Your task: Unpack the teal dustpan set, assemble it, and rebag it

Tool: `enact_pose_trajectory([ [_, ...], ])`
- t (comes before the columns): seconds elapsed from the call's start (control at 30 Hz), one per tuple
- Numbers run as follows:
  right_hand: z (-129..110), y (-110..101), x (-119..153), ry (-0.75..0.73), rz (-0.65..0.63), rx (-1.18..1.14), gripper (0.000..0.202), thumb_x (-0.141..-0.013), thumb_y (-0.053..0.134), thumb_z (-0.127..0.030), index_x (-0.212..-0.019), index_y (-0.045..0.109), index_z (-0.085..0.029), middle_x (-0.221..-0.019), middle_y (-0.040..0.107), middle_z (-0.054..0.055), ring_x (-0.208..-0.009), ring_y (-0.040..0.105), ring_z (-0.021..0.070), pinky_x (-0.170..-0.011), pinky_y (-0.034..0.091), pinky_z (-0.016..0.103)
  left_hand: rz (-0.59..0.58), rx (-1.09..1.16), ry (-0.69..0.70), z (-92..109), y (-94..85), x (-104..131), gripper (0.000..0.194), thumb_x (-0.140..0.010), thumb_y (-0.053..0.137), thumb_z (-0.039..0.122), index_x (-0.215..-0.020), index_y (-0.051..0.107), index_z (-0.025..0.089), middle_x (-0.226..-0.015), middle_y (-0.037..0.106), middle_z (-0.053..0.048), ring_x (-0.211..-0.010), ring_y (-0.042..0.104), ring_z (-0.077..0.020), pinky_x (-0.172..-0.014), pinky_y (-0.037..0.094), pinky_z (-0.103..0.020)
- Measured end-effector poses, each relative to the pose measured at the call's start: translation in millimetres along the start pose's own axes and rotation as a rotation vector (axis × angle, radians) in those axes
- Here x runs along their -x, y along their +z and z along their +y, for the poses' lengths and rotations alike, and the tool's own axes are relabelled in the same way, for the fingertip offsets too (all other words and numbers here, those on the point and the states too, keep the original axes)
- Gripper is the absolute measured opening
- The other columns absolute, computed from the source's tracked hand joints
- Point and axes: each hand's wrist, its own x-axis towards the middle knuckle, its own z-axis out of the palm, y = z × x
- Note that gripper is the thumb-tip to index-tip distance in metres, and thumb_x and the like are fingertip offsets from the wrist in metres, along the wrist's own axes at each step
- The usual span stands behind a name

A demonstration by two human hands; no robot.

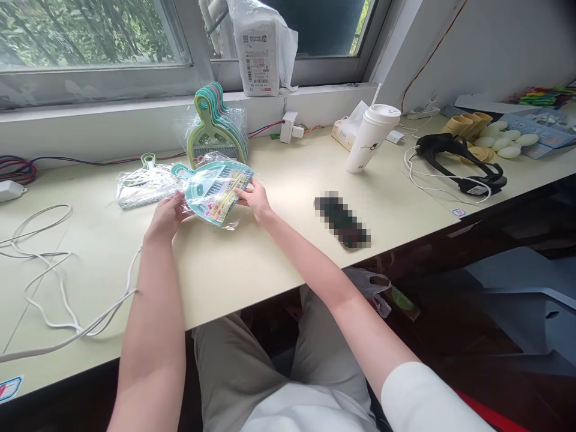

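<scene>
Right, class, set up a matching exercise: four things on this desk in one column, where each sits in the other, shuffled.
1. teal dustpan pack
2. white cup
3. black headset
4. white cable

a. desk's far right, beside the yellowish pieces
b. between left hand and right hand
c. loose on the desk's left
d. upright near the tissue box

Pairs: 1-b, 2-d, 3-a, 4-c

Teal dustpan set [215, 191] in clear plastic wrap, tilted above the table, handle pointing left
</scene>
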Motion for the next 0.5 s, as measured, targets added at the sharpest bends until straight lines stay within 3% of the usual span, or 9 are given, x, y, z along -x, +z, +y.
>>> enact_pose_trajectory([
  [0.27, -9, 2, 3, 0.028, -0.122, 0.067, 0.034, -0.081, 0.078, -0.019, -0.111, 0.061, -0.019, -0.091, 0.077, 0.002, -0.088, 0.076, 0.0179, -0.094, 0.063, 0.042, 0.216, 0.062, 0.102, 6, -4.9, -2, 0.021, -0.101, 0.047, 0.018, -0.093, 0.064, 0.009, -0.08, 0.07, -0.005, -0.069, 0.063, -0.0129, -0.079, 0.059, -0.035],
  [0.37, -11, 0, 3, 0.02, -0.115, 0.079, 0.032, -0.081, 0.077, -0.019, -0.11, 0.062, -0.018, -0.089, 0.077, 0.002, -0.087, 0.075, 0.0173, -0.093, 0.063, 0.041, 0.261, 0.009, 0.151, 9, -8.0, -4, 0.02, -0.098, 0.056, 0.028, -0.104, 0.064, 0.011, -0.094, 0.071, -0.007, -0.074, 0.065, -0.0142, -0.075, 0.058, -0.034],
  [0.5, -16, -7, 4, 0.021, -0.157, 0.141, 0.034, -0.081, 0.077, -0.015, -0.112, 0.064, -0.017, -0.085, 0.077, 0.001, -0.081, 0.075, 0.0165, -0.089, 0.064, 0.041, 0.416, -0.117, 0.414, 12, -12.1, -5, 0.052, -0.091, 0.068, 0.036, -0.135, 0.055, 0.012, -0.127, 0.066, -0.01, -0.103, 0.065, -0.0146, -0.084, 0.053, -0.026],
])
